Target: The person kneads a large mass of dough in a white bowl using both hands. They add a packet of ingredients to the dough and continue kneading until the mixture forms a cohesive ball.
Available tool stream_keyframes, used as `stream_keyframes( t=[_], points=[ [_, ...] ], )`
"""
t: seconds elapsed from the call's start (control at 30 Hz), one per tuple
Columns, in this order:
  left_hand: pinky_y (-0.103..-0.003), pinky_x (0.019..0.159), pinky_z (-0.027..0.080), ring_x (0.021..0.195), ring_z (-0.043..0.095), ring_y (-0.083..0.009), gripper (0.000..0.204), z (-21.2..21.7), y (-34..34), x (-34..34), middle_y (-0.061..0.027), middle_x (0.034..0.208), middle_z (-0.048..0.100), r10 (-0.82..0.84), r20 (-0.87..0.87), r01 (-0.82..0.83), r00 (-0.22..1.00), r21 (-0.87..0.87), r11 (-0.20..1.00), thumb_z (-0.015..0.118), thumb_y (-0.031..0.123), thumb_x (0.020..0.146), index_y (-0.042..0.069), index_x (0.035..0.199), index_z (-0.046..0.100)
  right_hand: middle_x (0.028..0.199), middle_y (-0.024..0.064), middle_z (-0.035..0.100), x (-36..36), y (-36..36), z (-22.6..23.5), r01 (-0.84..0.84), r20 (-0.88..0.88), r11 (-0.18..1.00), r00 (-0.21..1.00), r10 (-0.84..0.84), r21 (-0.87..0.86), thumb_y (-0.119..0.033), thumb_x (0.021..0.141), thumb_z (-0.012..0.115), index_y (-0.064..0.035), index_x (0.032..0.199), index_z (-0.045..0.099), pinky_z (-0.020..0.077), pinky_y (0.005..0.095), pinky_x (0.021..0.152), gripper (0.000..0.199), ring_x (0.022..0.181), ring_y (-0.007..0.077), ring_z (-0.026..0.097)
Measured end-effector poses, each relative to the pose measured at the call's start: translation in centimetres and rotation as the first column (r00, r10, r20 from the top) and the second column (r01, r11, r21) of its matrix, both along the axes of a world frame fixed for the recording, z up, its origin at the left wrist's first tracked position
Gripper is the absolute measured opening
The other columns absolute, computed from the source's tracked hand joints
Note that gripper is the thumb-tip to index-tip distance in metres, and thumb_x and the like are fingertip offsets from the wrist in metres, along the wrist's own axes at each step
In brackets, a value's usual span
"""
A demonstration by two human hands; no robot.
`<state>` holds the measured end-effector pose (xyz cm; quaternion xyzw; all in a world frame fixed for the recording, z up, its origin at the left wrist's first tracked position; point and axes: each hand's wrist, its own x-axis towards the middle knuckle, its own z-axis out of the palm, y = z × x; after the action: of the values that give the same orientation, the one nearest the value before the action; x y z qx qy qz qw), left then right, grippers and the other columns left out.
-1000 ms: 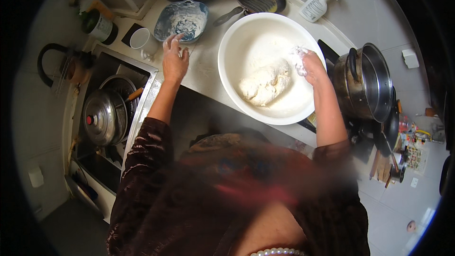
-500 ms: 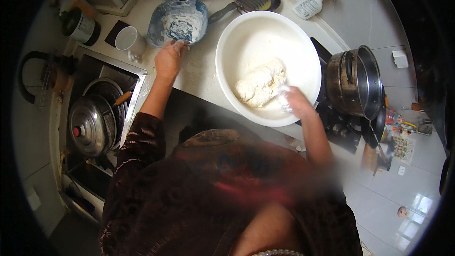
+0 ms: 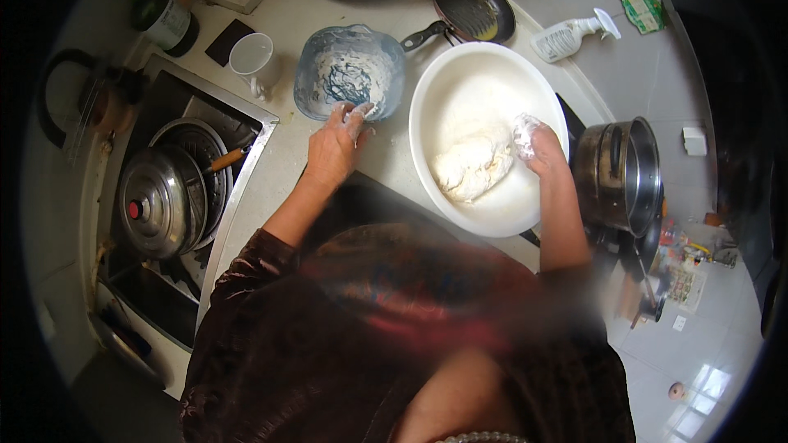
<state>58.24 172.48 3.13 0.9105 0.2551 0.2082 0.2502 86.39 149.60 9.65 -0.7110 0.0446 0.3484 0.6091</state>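
A lump of pale dough [image 3: 472,166] lies in a large white basin [image 3: 423,86] in front of me. My right hand [image 3: 545,148] is inside the basin, just right of the dough. Its white-coated fingers are curled together; whether they hold anything is hidden. To the left stands a translucent blue square bowl [image 3: 309,57] with loose white flour [image 3: 353,74] at its bottom and on its walls. My left hand [image 3: 335,146] is at the bowl's near edge, with floury fingers apart and nothing visible in them.
A frying pan [image 3: 476,8] and a spray bottle [image 3: 566,38] are behind the basin. A steel pot [image 3: 616,168] stands right of it. Left are a white mug [image 3: 252,56], a dark bottle [image 3: 164,20] and a sink [image 3: 246,143] holding a lidded pan [image 3: 160,197].
My right hand has moved from the dough's near right side to its far right side. The left fingers have loosened at the blue bowl's rim. The whole view has shifted.
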Motion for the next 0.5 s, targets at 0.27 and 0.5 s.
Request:
stream_keyframes(
  t=[0.27, 0.5],
  points=[
    [-0.038, 0.060, 0.049, 0.067, 0.059, -0.0251, 0.032, 0.3, -0.3, -2.1, -0.0068, 0.103, 0.055, 0.003, 0.114, 0.012, 0.993, -0.132, 0.991, 0.064, 0.013, 0.081, 0.019, 0.112, 0.058, 0.081, 0.0051, 0.061, -4.8, 12.8, 1.7, -0.377, -0.148, 0.870, 0.887, 0.438, 0.319, -0.010, 0.093, 0.047, -0.0039, 0.102, 0.056, 0.0489, 0.0276, 0.053, 0.013, 0.064, 0.0137, 0.060],
    [-0.032, 0.061, 0.046, 0.066, 0.054, -0.0188, 0.018, 0.3, -0.3, -2.8, -0.0083, 0.087, 0.057, 0.080, 0.150, -0.013, 0.985, -0.400, 0.916, 0.060, 0.013, 0.084, 0.007, 0.101, 0.063, 0.099, 0.0102, 0.061, -12.5, 23.4, -0.5, -0.722, 0.193, 0.655, 0.626, 0.755, -0.223, -0.017, 0.094, 0.047, -0.0043, 0.112, 0.054, 0.0503, 0.0294, 0.075, 0.023, 0.086, 0.0173, 0.060]
  ],
)
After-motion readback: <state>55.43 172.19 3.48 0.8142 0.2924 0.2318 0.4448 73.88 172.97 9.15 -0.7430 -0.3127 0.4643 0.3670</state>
